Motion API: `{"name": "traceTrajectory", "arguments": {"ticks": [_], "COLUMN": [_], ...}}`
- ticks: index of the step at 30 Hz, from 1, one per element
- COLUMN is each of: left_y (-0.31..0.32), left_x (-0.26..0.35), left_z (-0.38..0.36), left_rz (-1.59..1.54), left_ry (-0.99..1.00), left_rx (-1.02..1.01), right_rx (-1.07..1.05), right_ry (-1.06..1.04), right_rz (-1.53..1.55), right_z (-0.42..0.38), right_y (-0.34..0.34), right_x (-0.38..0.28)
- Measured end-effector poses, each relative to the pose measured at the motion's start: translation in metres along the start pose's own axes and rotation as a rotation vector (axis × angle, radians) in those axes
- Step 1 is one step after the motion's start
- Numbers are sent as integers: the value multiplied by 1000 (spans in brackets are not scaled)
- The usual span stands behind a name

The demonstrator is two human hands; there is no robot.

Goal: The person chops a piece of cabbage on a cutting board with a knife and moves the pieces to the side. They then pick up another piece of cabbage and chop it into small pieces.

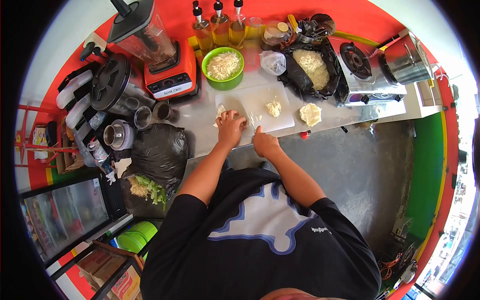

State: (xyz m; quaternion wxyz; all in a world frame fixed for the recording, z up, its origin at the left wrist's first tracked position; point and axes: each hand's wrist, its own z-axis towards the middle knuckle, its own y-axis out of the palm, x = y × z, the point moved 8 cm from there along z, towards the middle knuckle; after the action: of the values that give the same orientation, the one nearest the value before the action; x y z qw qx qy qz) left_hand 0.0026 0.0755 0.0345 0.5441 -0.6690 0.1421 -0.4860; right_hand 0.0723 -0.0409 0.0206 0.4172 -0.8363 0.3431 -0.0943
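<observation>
On a white cutting board [287,97] lie a small heap of pale shreds [273,108] and a few loose thin strips [256,119]. My left hand [231,126] rests at the board's left side, fingers bent down over a pale food piece [220,111] that they partly hide. The handle of a knife [251,120] is in my closed right hand [265,144]; its thin blade points away from me, just right of my left fingers. Right of the board sits a pale, flat, rumpled food piece [310,114]. Behind the board, a green bowl [225,82] holds pale shreds.
A red blender [170,82] and a black plastic bag [159,152] are on the left. Several pump bottles [220,25] line the back. An open black bag [332,75] of pale shreds and a gas stove [372,90] with a steel pot [406,59] stand right.
</observation>
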Motion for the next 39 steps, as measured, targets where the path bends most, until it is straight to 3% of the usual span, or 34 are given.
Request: {"name": "traceTrajectory", "arguments": {"ticks": [15,22,35,39], "left_y": [0,4,7,9], "left_x": [-2,-3,-4,-10], "left_z": [2,2,3,4], "left_rz": [-11,-30,-54,-88], "left_ry": [-9,-3,57,-12], "left_rx": [-14,46,80,90], "right_rx": [40,-48,-13,47], "right_ry": [-26,-36,-49,-2], "right_rz": [35,-10,-24,38], "right_z": [9,5,3,9], "right_y": [-3,-9,-10,9], "right_x": [-2,-2,-2,0]}}
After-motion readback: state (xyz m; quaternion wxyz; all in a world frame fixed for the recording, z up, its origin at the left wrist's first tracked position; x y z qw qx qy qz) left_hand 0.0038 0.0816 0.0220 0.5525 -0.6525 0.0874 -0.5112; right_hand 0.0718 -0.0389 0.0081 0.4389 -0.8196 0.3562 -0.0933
